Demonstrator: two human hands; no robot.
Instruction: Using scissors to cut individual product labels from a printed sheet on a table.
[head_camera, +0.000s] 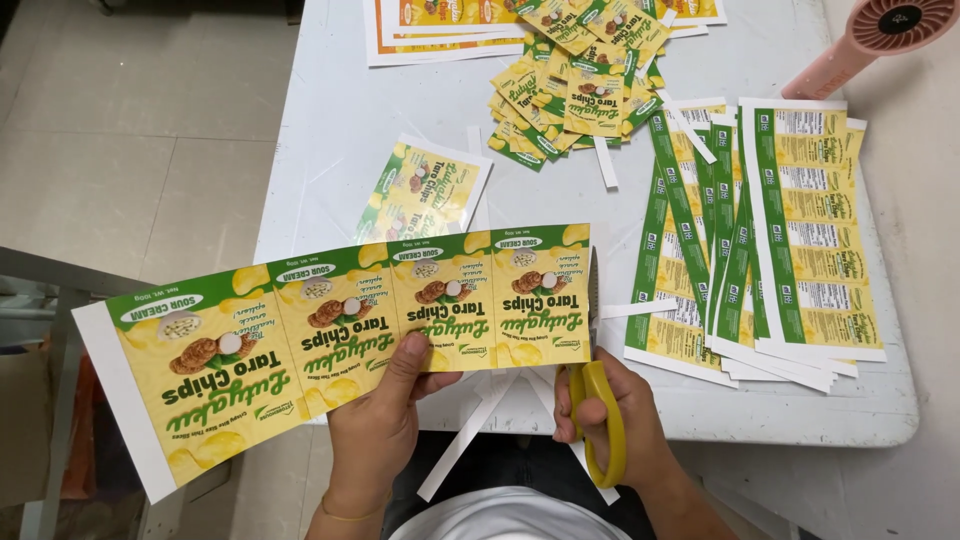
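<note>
My left hand (385, 420) pinches the lower edge of a long printed strip of yellow and green labels (330, 320), held flat above the table's front edge. My right hand (615, 415) grips yellow-handled scissors (600, 410), whose blades run up along the right end of the strip. A thin white offcut (470, 440) hangs below the strip between my hands.
On the white table (340, 120), a pile of cut single labels (575, 80) lies at the back, stacked uncut strips (790, 230) at the right, one loose label sheet (425, 190) in the middle. A pink handheld fan (870, 35) rests far right. Printed sheets (440, 30) lie at the far edge.
</note>
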